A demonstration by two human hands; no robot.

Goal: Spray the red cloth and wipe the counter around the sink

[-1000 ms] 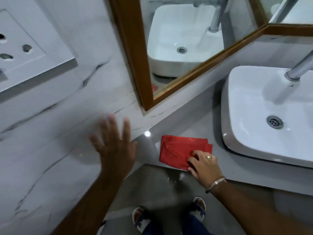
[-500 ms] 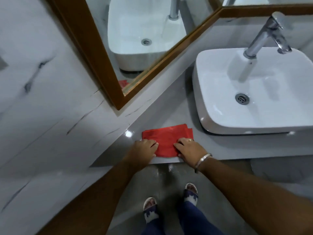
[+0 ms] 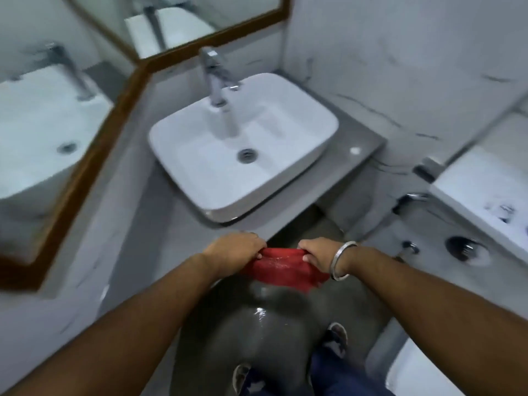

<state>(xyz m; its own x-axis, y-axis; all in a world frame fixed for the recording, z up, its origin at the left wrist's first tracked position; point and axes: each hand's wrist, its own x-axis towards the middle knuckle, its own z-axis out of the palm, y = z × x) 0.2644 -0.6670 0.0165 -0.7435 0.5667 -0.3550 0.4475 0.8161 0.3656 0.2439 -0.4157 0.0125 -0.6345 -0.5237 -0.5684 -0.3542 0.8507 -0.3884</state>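
The red cloth (image 3: 281,268) hangs in the air in front of the grey counter (image 3: 288,215), below its front edge, over the dark floor. My left hand (image 3: 234,248) grips its upper left edge and my right hand (image 3: 320,252), with a metal bangle at the wrist, grips its upper right edge. The cloth is stretched between them and droops toward me. The white basin (image 3: 200,172) sits on the counter just beyond my hands, with a chrome tap (image 3: 213,75) at its back. No spray bottle is in view.
A wood-framed mirror (image 3: 114,115) runs along the left wall and behind the sink. Marble wall tiles rise on the right. A white toilet cistern (image 3: 483,190) and wall fittings (image 3: 463,248) stand at the right. My sandalled feet (image 3: 337,337) are on the wet floor.
Both hands lifted the cloth off the left part of the counter and now hold it in the air before the basin. The view swung right, bringing the whole sink and the toilet into sight.
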